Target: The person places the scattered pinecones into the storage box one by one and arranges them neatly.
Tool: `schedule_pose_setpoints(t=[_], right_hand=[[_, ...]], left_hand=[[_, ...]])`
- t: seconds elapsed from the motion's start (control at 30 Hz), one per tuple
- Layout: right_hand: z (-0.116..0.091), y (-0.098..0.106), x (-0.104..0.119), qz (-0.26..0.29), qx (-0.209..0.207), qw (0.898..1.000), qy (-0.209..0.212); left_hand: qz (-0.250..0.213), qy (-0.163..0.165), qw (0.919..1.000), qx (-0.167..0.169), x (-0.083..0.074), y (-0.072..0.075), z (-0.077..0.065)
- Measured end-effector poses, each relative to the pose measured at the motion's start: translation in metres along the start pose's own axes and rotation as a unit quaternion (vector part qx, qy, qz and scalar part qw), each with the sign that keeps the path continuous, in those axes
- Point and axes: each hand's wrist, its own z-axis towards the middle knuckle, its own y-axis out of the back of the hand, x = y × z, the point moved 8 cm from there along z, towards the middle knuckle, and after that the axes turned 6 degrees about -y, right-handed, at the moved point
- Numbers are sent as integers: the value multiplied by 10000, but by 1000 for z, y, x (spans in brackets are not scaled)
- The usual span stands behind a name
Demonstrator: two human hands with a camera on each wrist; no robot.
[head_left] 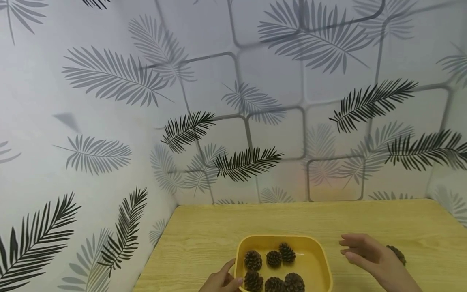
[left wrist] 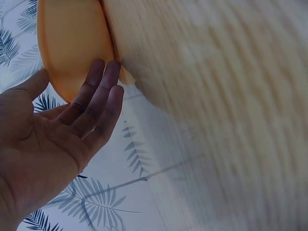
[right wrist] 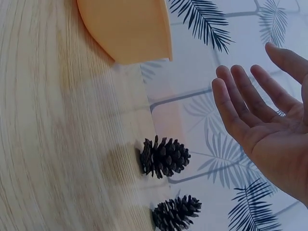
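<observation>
A yellow plastic tub (head_left: 317, 259) stands on the table with several brown pine cones (head_left: 253, 260) inside it. My left hand (head_left: 220, 281) holds the tub's left side, thumb over the rim and fingers against the outer wall. The same left hand (left wrist: 67, 130) shows in the left wrist view, its fingers at the tub (left wrist: 77, 43). To the right of the tub, my right hand (head_left: 377, 259) is raised with loosely bent fingers and holds nothing. Partly behind it lies a loose pine cone (head_left: 397, 254). Two loose cones, a nearer one (right wrist: 166, 157) and another (right wrist: 177, 213), appear in the right wrist view.
The light wood table (head_left: 197, 235) reaches back to a pale wall (head_left: 270, 93) printed with grey and black leaves. Another patterned wall (head_left: 91, 182) borders the table on the left.
</observation>
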Motion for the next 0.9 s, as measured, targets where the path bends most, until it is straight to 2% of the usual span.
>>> schedule_pose_setpoints(t=[0.23,0.4,0.5,0.7,0.9], right_hand=[[-3,20,-8,-365,-531,9969,-447],[-4,36,-16,-1000,-914,9878,-763],[-5,45,-22,-1196,-1076,9821,-981],[-5,53,-29,-1092,-1187,9777,-1345],[-6,68,-34,-938,-1370,9774,-1305]], left_hand=[[22,-19,10000,-37,-5,0,-2],[218,2,9997,-124,-3,2,-3],[320,-11,9994,-124,-2,3,-4],[380,-72,9992,-103,-5,4,-3],[241,-37,9996,-148,-4,4,-2]])
